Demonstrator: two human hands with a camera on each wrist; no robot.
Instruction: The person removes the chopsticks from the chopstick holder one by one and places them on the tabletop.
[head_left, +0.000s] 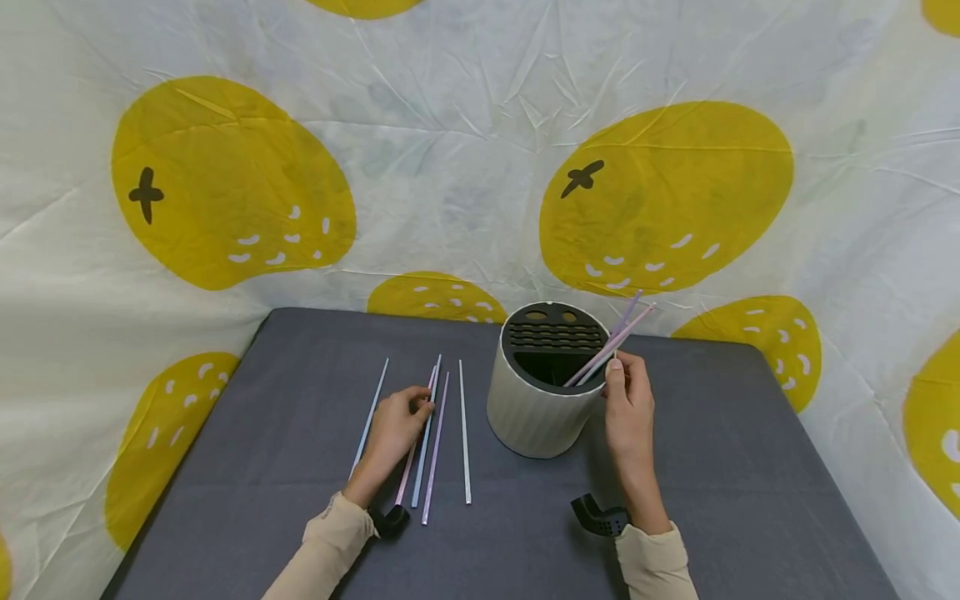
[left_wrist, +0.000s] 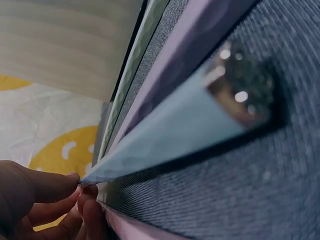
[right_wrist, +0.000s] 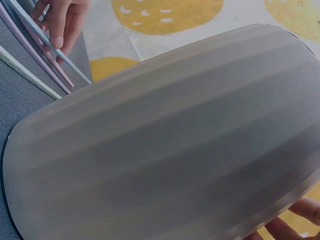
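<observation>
My left hand (head_left: 397, 421) pinches the thin end of a light blue chopstick (left_wrist: 165, 132) between thumb and fingertips; its shiny metallic end lies near the camera, low over the cloth. Beside it on the table are a pink chopstick (head_left: 406, 479), a purple one (head_left: 435, 450), a pale green one (head_left: 464, 433) and, left of the hand, another blue one (head_left: 371, 417). My right hand (head_left: 630, 408) holds the right rim of a cream ribbed utensil holder (head_left: 536, 417) with a black slotted top. Several pastel chopsticks (head_left: 611, 346) lean out of its open front compartment, toward that hand.
A dark grey cloth covers the table (head_left: 247, 500). Behind it hangs a white sheet (head_left: 450, 192) with big yellow fruit prints, close to the table's back edge. A black wrist mount (head_left: 600, 517) sits on the right wrist, another (head_left: 392, 522) on the left.
</observation>
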